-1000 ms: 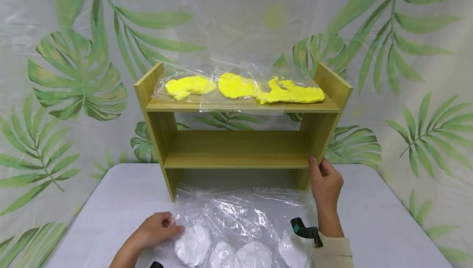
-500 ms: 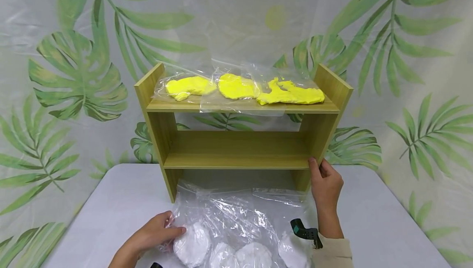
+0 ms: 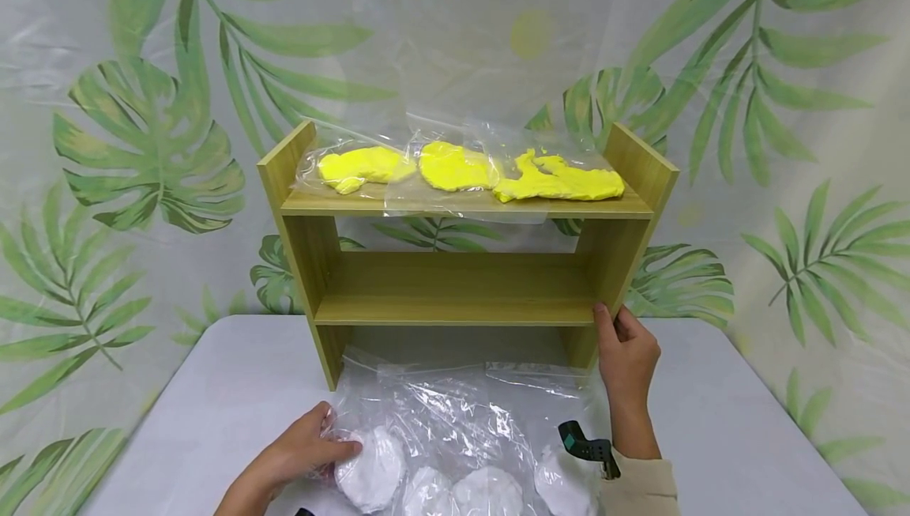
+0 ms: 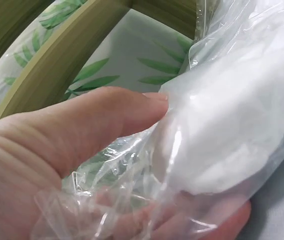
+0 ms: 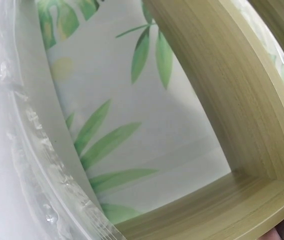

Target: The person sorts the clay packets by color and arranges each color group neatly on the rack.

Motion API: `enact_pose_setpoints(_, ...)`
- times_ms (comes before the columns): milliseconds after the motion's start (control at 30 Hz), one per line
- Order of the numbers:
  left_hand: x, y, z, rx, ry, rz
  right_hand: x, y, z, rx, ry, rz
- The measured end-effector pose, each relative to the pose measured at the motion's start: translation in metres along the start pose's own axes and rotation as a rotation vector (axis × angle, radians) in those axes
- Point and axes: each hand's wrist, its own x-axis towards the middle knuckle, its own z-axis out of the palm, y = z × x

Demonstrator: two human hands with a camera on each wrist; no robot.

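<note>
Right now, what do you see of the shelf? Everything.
The shelf looks like yellowish-brown, wood-grained board: two side panels joined by two boards, with the leafy backdrop showing through the open back. It stands upright on the table, front toward the head camera. Three bagged yellow lumps lie on the upper board. The right hand grips the right panel's edge beside the lower board. Whether the bagged white lumps in front touch it, I can't tell.

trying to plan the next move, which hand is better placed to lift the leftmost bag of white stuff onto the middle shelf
The left hand seems better placed: it grips the leftmost bag by its edge, while the right hand, farther from that bag, holds the right side of the shelf unit.
</note>
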Motion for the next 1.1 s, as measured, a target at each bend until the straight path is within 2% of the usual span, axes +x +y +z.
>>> enact_pose_setpoints(200,0.000,-0.003,0.000,-0.077,-0.051,0.036,-0.001,0.000,0.000,0.009,-0.001,0.003)
enact_pose_setpoints(733,0.001,-0.001,-0.003,-0.108,-0.142,0.020,0.000,-0.001,0.000,0.003,0.006,0.004)
enact_pose_setpoints(1100,0.001,0.005,-0.010,-0.123,-0.131,0.056,0.000,0.000,0.000,0.009,0.002,0.004)
